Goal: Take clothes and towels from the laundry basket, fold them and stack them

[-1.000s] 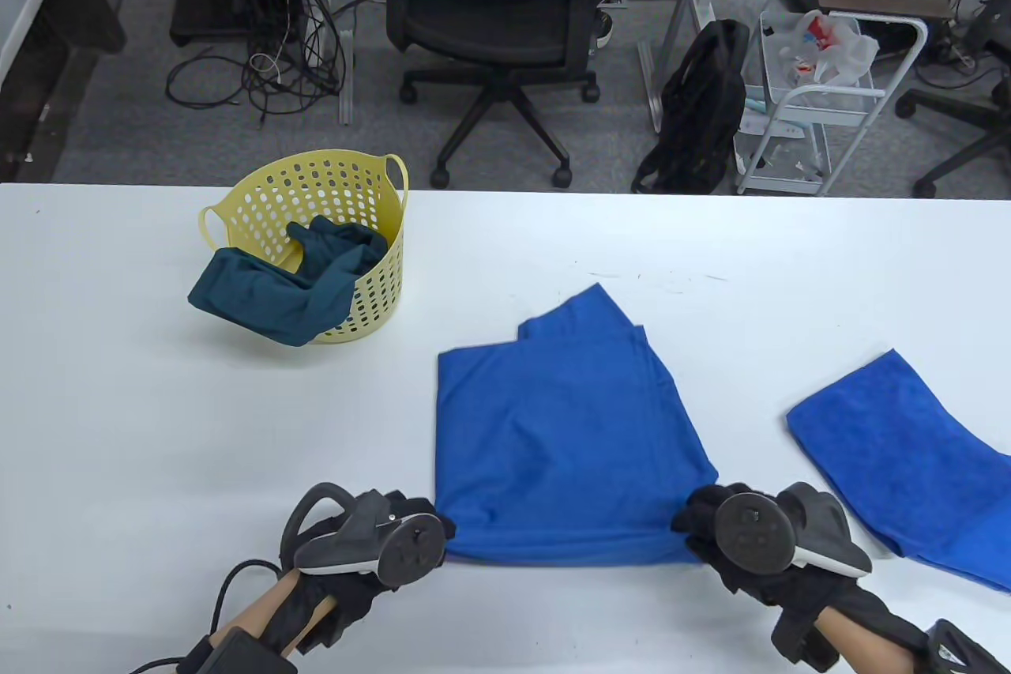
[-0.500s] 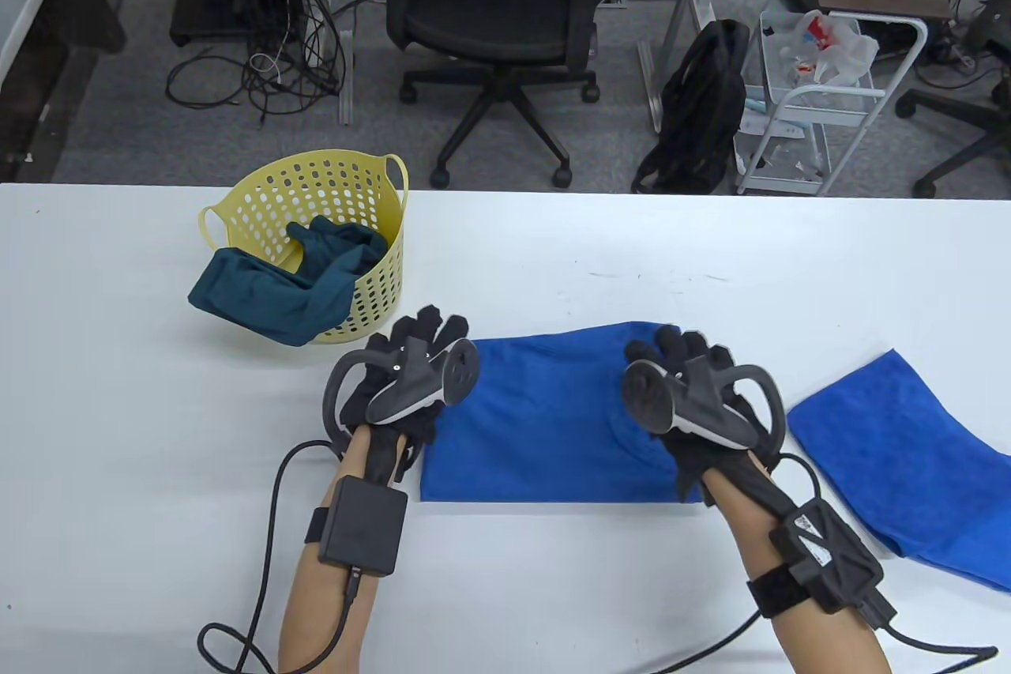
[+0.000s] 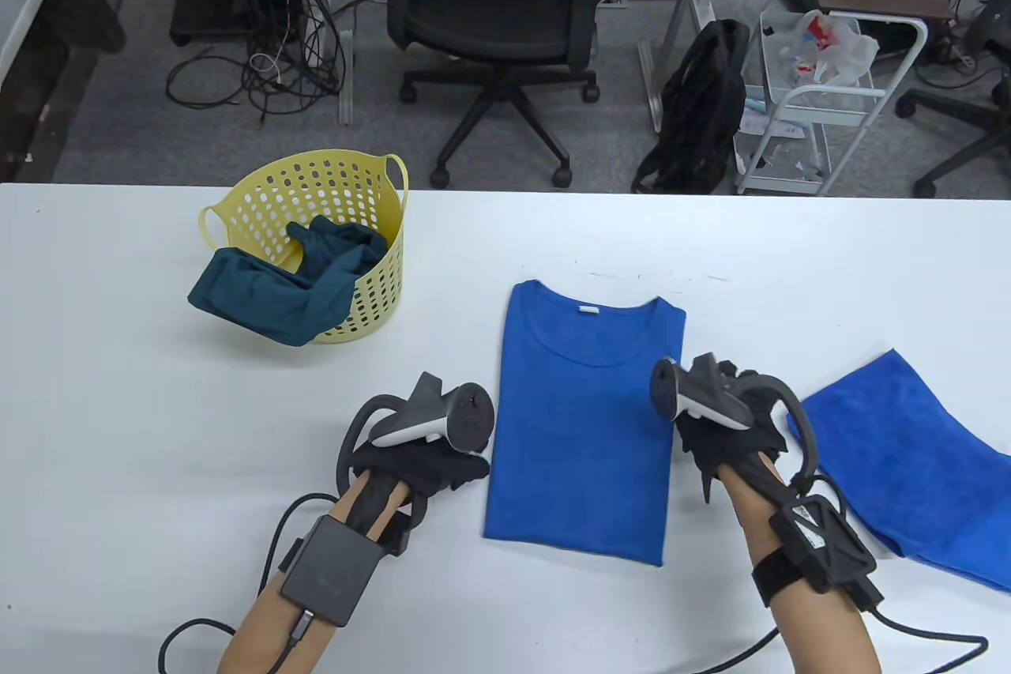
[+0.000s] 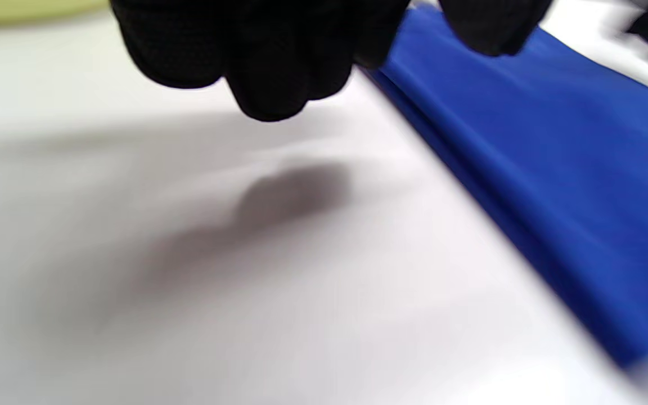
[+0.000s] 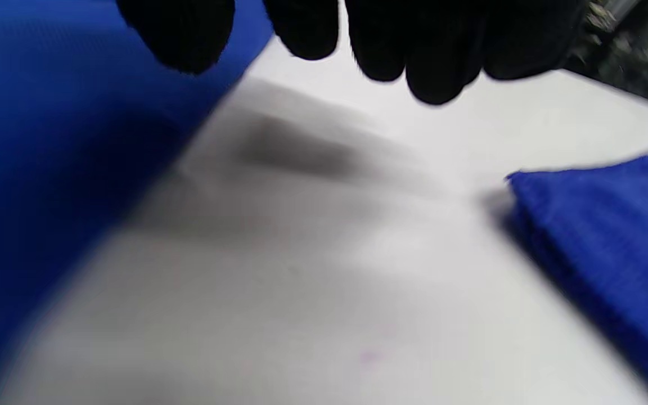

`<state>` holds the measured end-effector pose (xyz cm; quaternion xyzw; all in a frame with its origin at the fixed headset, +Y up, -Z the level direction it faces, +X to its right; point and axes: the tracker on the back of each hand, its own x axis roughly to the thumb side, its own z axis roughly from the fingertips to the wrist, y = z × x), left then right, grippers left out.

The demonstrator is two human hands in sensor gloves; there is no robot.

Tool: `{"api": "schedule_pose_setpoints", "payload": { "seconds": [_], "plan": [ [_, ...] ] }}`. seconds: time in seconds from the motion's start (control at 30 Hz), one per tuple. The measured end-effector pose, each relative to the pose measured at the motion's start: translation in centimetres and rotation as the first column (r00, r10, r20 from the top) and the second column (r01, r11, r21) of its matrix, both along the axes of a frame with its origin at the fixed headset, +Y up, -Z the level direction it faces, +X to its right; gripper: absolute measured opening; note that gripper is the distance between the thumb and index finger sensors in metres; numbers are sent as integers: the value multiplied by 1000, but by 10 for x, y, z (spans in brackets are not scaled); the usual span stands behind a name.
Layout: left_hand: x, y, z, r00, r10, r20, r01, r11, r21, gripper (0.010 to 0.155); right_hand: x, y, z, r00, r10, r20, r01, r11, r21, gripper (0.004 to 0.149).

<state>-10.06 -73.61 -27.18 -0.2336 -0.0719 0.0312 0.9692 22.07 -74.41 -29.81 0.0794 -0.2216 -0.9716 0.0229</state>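
Note:
A blue T-shirt [image 3: 583, 421] lies flat on the white table [image 3: 118, 405] as a tall narrow rectangle, collar at the far end. My left hand [image 3: 454, 465] hovers just off its left edge with fingers loosely curled, holding nothing. My right hand [image 3: 723, 429] hovers at its right edge the same way. In the blurred left wrist view, the fingertips [image 4: 268, 84] hang above bare table beside the shirt [image 4: 554, 169]. The right wrist view shows fingertips [image 5: 431, 67] above the table between the shirt [image 5: 48, 140] and a blue towel [image 5: 611, 225].
A yellow perforated basket [image 3: 261, 192] stands at the back left, with a dark teal garment [image 3: 276, 295] spilling over its rim. A folded blue towel [image 3: 900, 461] lies at the right edge. An office chair and a cart stand beyond the table.
Both hands gripped the shirt's near edge, carried it away to the far side, then let go and drew back to either side. The shirt now lies as a narrower rectangle with its collar showing.

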Motion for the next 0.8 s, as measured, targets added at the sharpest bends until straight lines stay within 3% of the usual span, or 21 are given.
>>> {"api": "schedule_pose_setpoints", "payload": {
  "seconds": [0.03,0.07,0.1,0.13,0.2,0.23,0.27,0.3,0.33,0.4,0.47,0.5,0.57,0.6,0.63,0.67,0.7,0.73,0.77,0.8],
  "plan": [
    [7,-10,-12,988,17,-153,-27,998,-65,89,2,-5,0,977,-175,121,174,985,23,80],
    [13,-18,-19,971,40,-237,-76,987,-142,97,2,-9,1,944,-265,195,264,964,30,85],
    [23,-30,-28,947,82,-310,-162,957,-242,106,1,-16,1,894,-349,280,359,933,16,90],
    [30,-34,-33,927,98,-361,-204,941,-269,112,-2,-17,2,886,-345,311,357,934,19,94],
    [57,-38,-43,894,47,-445,-116,985,-130,115,-10,-24,6,927,-184,326,170,983,69,97],
    [63,-41,-45,891,39,-453,-112,985,-133,116,-12,-23,7,931,-144,336,127,989,72,98],
    [75,-46,-46,870,18,-492,-103,984,-146,119,-12,-23,9,915,-177,362,156,984,87,95],
    [86,-44,-46,863,-28,-504,-24,995,-96,118,-11,-25,12,887,-230,399,215,973,83,94],
    [91,-42,-47,883,17,-470,-35,999,-29,104,-8,-27,14,872,-256,418,250,966,70,87],
    [104,-45,-41,868,141,-475,-122,990,71,61,-4,-31,19,880,-309,360,293,951,100,62],
    [113,-44,-36,923,87,-375,-40,991,130,50,-6,-28,25,871,-384,306,370,923,107,41],
    [115,-43,-34,941,66,-332,-15,988,155,49,-5,-24,26,879,-394,267,373,919,130,39],
    [117,-38,-25,968,79,-238,-2,951,310,50,1,-13,30,851,-495,176,471,867,164,40],
    [112,-39,-22,953,205,-222,-121,932,342,58,11,-10,35,775,-610,168,583,791,186,42],
    [109,-41,-20,935,263,-236,-182,931,317,70,16,-9,36,746,-645,168,616,763,194,44],
    [101,-43,-20,907,339,-249,-263,919,292,91,26,-9,39,705,-694,144,661,717,222,58],
    [97,-45,-22,898,387,-211,-334,910,245,98,34,-10,41,676,-729,110,702,682,207,67],
    [93,-46,-23,888,436,-147,-410,894,178,100,39,-12,41,644,-760,89,745,649,154,76],
    [89,-47,-27,857,515,-8,-515,857,33,95,46,-17,43,567,-820,69,823,567,-25,81],
    [90,-47,-28,857,515,23,-515,857,-23,90,46,-19,44,554,-829,80,832,549,-76,81]
  ]
}}
